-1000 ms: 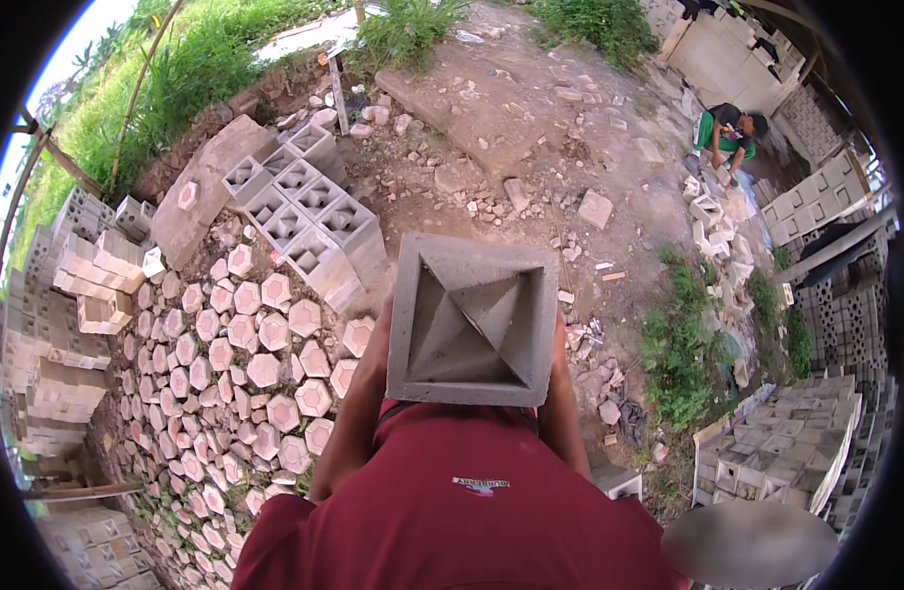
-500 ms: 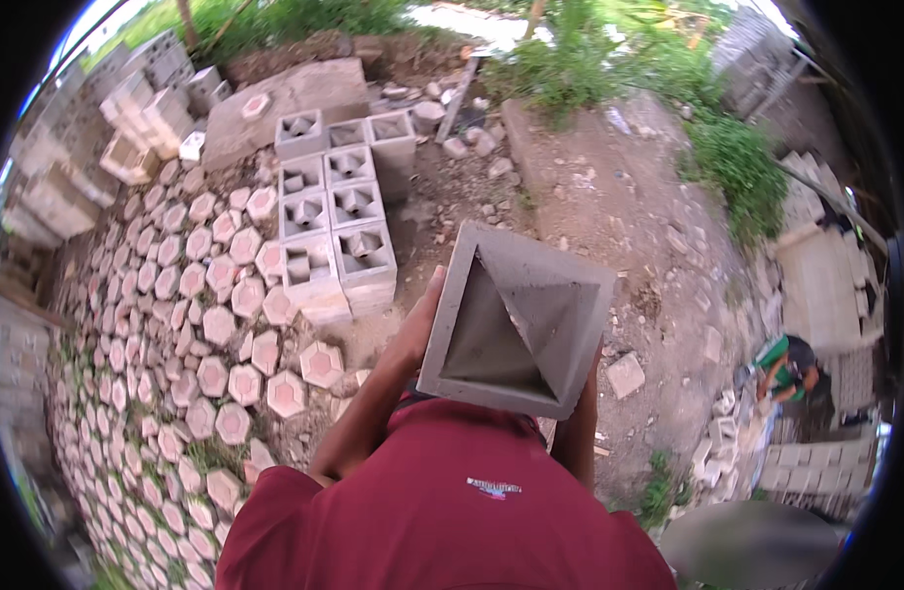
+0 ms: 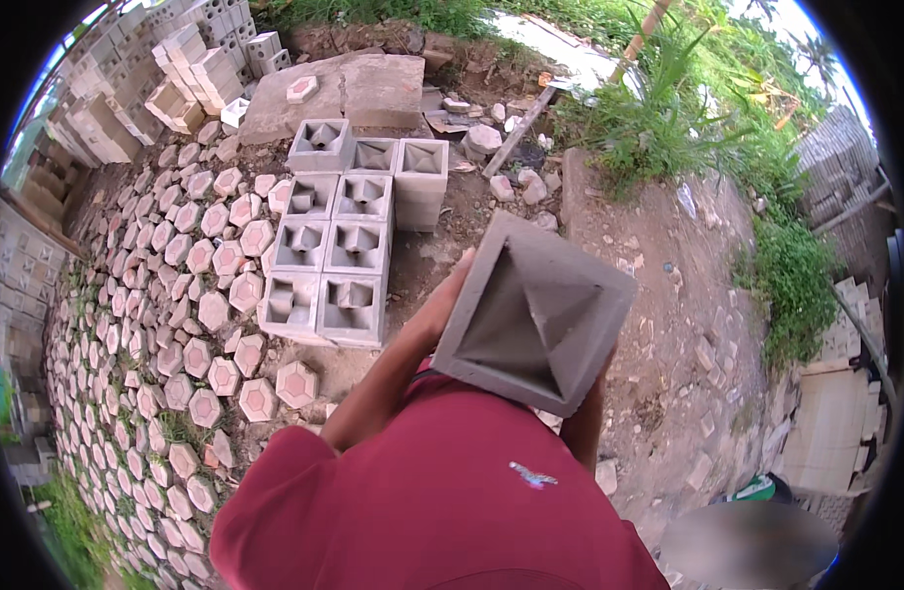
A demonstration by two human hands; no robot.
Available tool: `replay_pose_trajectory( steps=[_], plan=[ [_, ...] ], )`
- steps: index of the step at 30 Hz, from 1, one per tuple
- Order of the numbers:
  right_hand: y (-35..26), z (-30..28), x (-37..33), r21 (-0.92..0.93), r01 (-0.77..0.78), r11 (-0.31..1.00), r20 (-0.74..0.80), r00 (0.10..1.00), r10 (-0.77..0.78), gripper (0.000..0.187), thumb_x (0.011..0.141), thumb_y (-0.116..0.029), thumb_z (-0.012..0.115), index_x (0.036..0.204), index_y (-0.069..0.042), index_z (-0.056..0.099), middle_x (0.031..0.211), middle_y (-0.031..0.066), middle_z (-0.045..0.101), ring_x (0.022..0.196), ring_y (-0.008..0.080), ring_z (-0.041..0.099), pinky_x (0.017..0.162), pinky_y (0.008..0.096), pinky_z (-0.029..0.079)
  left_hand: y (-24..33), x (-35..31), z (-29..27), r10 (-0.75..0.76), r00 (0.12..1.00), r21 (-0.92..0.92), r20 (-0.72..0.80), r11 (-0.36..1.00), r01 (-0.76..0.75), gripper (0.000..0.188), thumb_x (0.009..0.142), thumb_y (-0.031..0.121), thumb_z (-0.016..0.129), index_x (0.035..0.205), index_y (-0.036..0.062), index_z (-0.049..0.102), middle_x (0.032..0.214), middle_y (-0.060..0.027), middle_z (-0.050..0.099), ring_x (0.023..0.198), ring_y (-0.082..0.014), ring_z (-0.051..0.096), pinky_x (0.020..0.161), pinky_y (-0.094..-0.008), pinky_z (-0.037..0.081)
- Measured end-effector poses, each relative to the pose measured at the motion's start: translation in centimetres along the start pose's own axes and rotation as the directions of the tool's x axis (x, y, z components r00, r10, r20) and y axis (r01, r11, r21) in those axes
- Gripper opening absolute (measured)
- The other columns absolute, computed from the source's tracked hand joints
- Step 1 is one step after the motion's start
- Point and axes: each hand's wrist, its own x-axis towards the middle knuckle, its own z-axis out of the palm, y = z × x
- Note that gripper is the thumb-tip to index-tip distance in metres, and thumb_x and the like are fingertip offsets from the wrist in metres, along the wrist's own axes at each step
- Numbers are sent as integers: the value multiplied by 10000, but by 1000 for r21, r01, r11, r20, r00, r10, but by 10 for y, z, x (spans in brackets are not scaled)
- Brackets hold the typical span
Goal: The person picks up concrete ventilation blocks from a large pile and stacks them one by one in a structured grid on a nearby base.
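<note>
I hold a grey concrete decorative block (image 3: pixel 536 313) up against my chest, its square face with slanted inner planes turned upward. My left hand (image 3: pixel 454 287) grips the block's left side, with its fingers partly behind the edge. On the opposite side, my right hand (image 3: pixel 605 366) is mostly hidden by the block, and only a sliver shows along the rim. Ahead and to the left, a group of similar blocks (image 3: pixel 326 258) stands close together on the ground, open patterned faces up.
Hexagonal pavers (image 3: pixel 214 311) cover the ground at left. Stacked hollow blocks (image 3: pixel 198 69) stand at the far left. A cracked concrete slab (image 3: pixel 385 90), a plank (image 3: pixel 521 130) and rubble lie ahead. At lower right, a person in green (image 3: pixel 761 488) is partly in view.
My view has swung right and downhill, so the standing blocks sit slightly lower in it. The held block stays in both hands. The person at right has slipped toward the lower edge.
</note>
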Motion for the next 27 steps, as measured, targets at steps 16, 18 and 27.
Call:
replay_pose_trajectory(
  steps=[16, 18, 27],
  plan=[
    [-102, 13, 355, -57, -126, 990, 97, 987, 131, 557, 932, -504, 340, 1269, -74, 443, 1082, 67, 544, 953, 186, 536, 802, 323, 465, 36, 327, 0, -80, 993, -190, -88, 980, 62, 578, 969, 460, 263, 1372, 51, 327, 1289, -88, 464, 1149, -183, 457, 976, -325, 379],
    [-105, 23, 405, -67, -160, 985, 161, 973, 168, 562, 931, -509, 339, 1271, -73, 441, 1086, 68, 543, 958, 188, 535, 806, 325, 464, 32, 367, -21, 7, 993, -271, -119, 962, -39, 596, 960, 477, 277, 1380, 56, 312, 1315, -90, 442, 1171, -196, 446, 989, -343, 377],
    [-119, 147, 621, -335, -342, 878, 494, 730, 472, 586, 927, -528, 335, 1280, -70, 433, 1104, 72, 536, 978, 195, 529, 822, 333, 458, 78, 473, -64, 88, 841, -429, -534, 829, -359, 625, 931, 521, 322, 1355, 64, 362, 1297, -135, 467, 1137, -254, 500, 982, -374, 402]
  ],
)
